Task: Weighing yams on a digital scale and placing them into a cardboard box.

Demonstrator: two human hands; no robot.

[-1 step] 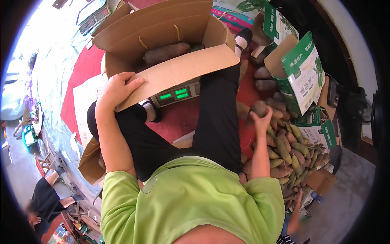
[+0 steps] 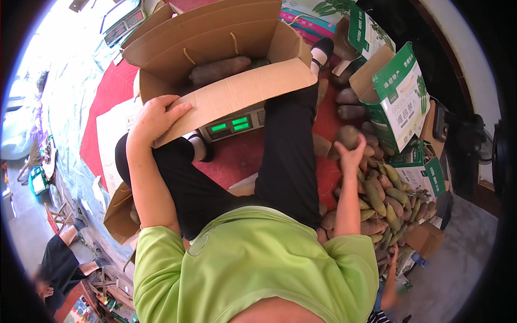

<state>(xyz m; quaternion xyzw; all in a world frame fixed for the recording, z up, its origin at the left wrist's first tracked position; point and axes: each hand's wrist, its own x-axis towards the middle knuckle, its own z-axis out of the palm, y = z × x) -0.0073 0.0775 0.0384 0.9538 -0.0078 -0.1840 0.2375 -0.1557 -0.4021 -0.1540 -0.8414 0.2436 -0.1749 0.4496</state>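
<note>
A large open cardboard box (image 2: pixel 242 89) stands in front of me, its near flap folded toward me. My left hand (image 2: pixel 157 117) grips this flap at its left end. Inside lies a long dark radish (image 2: pixel 219 71); the flap hides part of the box's contents. Under the flap shows a scale (image 2: pixel 235 125) with lit green displays. Out to the right, my right hand (image 2: pixel 353 154) is closed round a thick brownish radish (image 2: pixel 347 137), seen nearly end-on, above a pile of green and reddish-brown radishes (image 2: pixel 375 196).
Green-and-white cartons (image 2: pixel 401 102) stand open at the right, with dark radishes (image 2: pixel 351 112) beside them on the red floor covering (image 2: pixel 237 161). Another person's hand (image 2: pixel 393 255) reaches the pile's near end. At lower left sits another person (image 2: pixel 62 269). A second scale (image 2: pixel 125 27) is far left.
My right hand has shifted slightly to the right with the radish and turned it a little. My left hand stays on the flap. The other person's hand near the pile has moved a little.
</note>
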